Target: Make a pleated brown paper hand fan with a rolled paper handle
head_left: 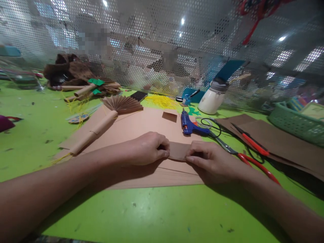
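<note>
Between my two hands stretches a short strip of brown paper. My left hand pinches its left end with thumb and curled fingers. At the strip's other end, my right hand grips it in the same way. Under both hands lie large light-brown paper sheets. A small folded brown paper piece rests on the sheets just beyond the strip. Right of that piece lies a blue glue gun, its nozzle pointing away from me.
Red-handled scissors and a red cutter knife lie at right beside brown sheets and a green basket. A rolled paper tube and pleated paper fan sit at left. A white bottle stands before the perforated metal screen.
</note>
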`<state>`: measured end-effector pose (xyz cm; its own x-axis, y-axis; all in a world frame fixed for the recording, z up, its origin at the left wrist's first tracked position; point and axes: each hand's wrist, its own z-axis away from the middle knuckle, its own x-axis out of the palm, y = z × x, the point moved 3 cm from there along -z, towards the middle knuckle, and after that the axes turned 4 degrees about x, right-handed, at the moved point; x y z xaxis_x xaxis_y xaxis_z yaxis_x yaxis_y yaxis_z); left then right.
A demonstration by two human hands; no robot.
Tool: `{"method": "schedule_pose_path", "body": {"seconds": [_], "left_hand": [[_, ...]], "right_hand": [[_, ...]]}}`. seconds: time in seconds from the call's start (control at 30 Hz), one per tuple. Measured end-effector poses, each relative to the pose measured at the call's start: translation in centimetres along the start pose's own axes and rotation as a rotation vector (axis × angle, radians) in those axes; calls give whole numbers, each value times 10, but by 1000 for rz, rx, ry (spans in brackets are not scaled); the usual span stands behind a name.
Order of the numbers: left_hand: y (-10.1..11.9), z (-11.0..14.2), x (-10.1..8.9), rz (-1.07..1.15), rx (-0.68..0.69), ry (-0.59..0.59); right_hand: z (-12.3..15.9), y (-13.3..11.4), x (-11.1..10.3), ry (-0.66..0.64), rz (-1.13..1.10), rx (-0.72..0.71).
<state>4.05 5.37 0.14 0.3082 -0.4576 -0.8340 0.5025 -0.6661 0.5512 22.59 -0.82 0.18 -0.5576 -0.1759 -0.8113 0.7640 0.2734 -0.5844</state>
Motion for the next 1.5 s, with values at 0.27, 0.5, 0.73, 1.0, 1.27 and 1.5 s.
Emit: {"method": "schedule_pose_path", "body": {"seconds": [0.27,0.5,0.73,1.0,1.27,1.5], "left_hand": [[12,3,2,-164,51,37],[12,4,5,-216,57,79],[10,4,4,-179,1,78],[10,3,5,-183,23,88],[6,2,7,-147,187,117],[4,4,7,-154,300,126]], "right_hand": [[-2,-4,8,54,-78,72],[-3,-6,9,-17,-60,59],[-1,-1,4,-40,13,86],[-2,0,4,-70,65,67],[0,1,5,-37,-87,124],[-3,12,3,-48,-187,77]]}}
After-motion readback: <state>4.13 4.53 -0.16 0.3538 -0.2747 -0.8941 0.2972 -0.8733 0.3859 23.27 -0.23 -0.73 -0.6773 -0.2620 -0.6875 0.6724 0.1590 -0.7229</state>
